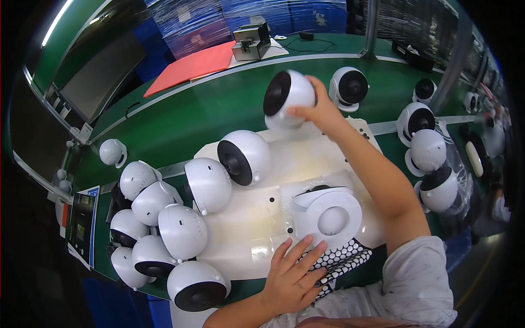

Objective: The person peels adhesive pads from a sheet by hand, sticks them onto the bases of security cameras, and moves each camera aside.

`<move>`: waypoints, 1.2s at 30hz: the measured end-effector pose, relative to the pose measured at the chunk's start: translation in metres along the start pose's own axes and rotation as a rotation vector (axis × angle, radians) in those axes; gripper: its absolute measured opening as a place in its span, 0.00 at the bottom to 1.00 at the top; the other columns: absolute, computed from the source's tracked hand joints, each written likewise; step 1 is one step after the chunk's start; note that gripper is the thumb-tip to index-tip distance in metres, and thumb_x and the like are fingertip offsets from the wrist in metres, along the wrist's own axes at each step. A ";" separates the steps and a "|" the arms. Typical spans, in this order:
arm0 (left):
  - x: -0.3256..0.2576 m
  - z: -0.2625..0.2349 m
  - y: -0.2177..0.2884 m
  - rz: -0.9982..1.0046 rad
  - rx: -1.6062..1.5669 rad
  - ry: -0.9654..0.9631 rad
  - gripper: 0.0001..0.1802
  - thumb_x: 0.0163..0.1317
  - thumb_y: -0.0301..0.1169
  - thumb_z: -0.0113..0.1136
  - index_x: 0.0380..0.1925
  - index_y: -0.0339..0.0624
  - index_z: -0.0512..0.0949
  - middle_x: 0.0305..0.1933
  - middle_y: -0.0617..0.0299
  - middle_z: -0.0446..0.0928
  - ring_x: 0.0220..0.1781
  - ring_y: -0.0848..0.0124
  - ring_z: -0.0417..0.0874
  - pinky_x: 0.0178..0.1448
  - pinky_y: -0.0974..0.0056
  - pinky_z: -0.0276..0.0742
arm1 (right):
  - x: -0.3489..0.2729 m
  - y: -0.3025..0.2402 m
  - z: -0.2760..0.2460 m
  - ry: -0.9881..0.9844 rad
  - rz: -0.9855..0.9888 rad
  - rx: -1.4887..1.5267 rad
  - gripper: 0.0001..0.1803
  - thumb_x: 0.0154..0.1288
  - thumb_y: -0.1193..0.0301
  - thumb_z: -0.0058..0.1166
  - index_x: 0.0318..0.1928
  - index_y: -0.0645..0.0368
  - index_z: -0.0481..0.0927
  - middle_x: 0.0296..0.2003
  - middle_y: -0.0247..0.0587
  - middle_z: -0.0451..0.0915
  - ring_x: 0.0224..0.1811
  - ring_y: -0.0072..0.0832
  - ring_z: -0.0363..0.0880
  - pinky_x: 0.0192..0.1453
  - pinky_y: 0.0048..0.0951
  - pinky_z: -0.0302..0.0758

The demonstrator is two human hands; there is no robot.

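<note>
My right hand grips a white globe-shaped device with a round black front, lifted above the far edge of the cream work board. The fingers wrap its right side, and the thumb presses low on the shell. Near me on the board, a white device with a ring-shaped base lies with the base facing up, on clear plastic film. My left hand lies with fingers spread at the base's near edge, over a black-and-white dotted cloth. It grasps nothing that I can see.
Several like devices crowd the left side; two more stand at the board's far left. Others line the right, beside a plastic bag. Beyond the green belt lie a red sheet and a metal box.
</note>
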State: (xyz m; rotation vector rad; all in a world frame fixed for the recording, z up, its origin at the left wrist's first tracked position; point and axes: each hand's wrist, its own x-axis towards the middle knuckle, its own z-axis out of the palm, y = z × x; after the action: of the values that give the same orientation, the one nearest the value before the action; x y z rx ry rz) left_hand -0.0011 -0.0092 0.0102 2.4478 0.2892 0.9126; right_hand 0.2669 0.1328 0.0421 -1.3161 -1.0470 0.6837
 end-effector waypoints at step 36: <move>-0.002 0.002 -0.002 -0.178 -0.202 0.228 0.08 0.46 0.23 0.63 0.21 0.34 0.72 0.20 0.54 0.74 0.18 0.65 0.74 0.21 0.68 0.67 | -0.208 -0.055 -0.014 -0.421 -0.917 -0.546 0.16 0.48 0.71 0.56 0.41 0.55 0.76 0.38 0.31 0.75 0.42 0.29 0.74 0.41 0.30 0.65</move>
State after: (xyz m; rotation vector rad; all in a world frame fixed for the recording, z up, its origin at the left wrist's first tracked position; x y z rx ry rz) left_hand -0.0008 -0.0088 0.0065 2.1001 0.4639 1.0870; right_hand 0.1858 -0.0672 0.0502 -0.9642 -2.0893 -0.0538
